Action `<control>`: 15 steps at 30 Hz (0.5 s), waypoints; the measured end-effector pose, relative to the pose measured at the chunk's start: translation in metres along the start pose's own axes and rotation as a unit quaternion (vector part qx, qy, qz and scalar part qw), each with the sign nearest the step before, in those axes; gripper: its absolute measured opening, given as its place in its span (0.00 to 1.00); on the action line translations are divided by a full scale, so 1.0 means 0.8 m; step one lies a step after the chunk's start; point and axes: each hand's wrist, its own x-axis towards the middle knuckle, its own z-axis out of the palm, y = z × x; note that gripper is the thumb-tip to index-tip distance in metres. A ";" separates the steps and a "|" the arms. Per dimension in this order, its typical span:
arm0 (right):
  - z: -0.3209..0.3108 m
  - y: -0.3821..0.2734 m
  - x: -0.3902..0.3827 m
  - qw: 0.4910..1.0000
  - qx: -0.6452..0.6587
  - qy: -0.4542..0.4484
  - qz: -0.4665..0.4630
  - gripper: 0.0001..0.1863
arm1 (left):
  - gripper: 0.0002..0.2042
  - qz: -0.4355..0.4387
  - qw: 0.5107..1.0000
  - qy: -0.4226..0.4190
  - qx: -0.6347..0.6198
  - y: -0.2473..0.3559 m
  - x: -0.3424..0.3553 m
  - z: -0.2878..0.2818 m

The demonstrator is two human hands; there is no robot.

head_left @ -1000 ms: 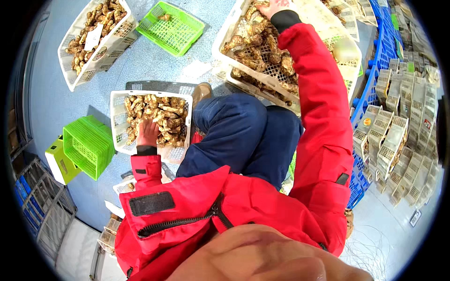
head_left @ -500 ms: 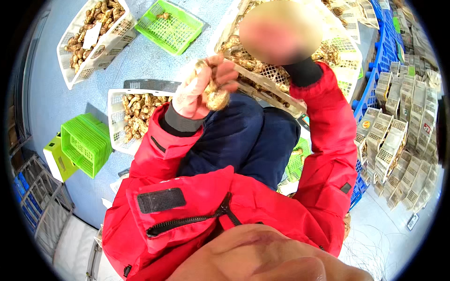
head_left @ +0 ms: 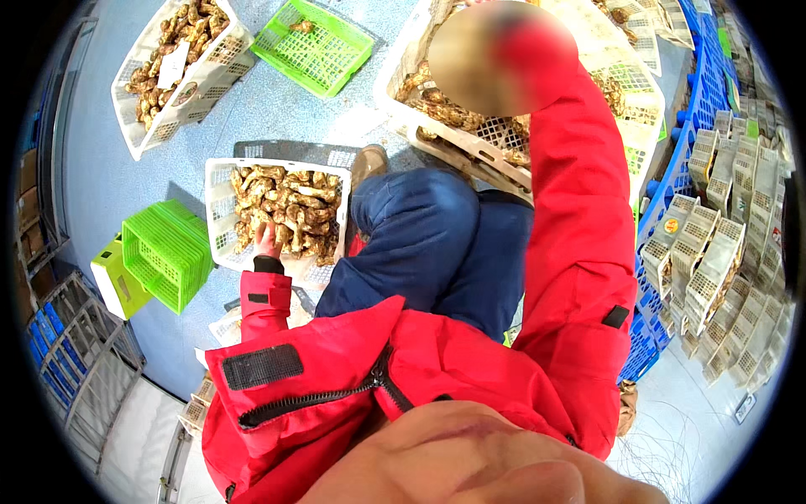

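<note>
My left hand reaches into the near edge of a white plastic crate full of brown-and-cream mushrooms. Its fingers are stretched out and apart over the mushrooms, with nothing seen in its grasp. My right arm stretches forward over a larger white crate, which also has mushrooms in it. Of my right hand only a sliver shows at the top edge; a blurred patch covers the area around the wrist, so its fingers and anything in them are hidden.
At the far left stands another white crate of mushrooms. Beside it lies a shallow green basket holding one small piece. Nested green baskets sit at the left. Blue crates and stacked white crates line the right.
My left hand has moved down and left, from holding a mushroom above my knees to the mushroom-filled crate; that mushroom is no longer in it. My right arm has reached further forward.
</note>
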 end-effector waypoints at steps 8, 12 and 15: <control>-0.167 -0.026 -0.208 0.946 0.228 0.229 0.020 0.12 | 0.20 -0.054 0.888 -0.440 -0.123 0.237 -0.119 0.197; -0.207 -0.115 -0.237 0.933 0.198 0.258 -0.156 0.12 | 0.20 -0.127 0.829 -0.533 -0.110 0.290 -0.153 0.296; -0.212 -0.139 -0.225 0.900 0.229 0.270 -0.253 0.11 | 0.20 -0.086 0.837 -0.537 -0.058 0.295 -0.163 0.308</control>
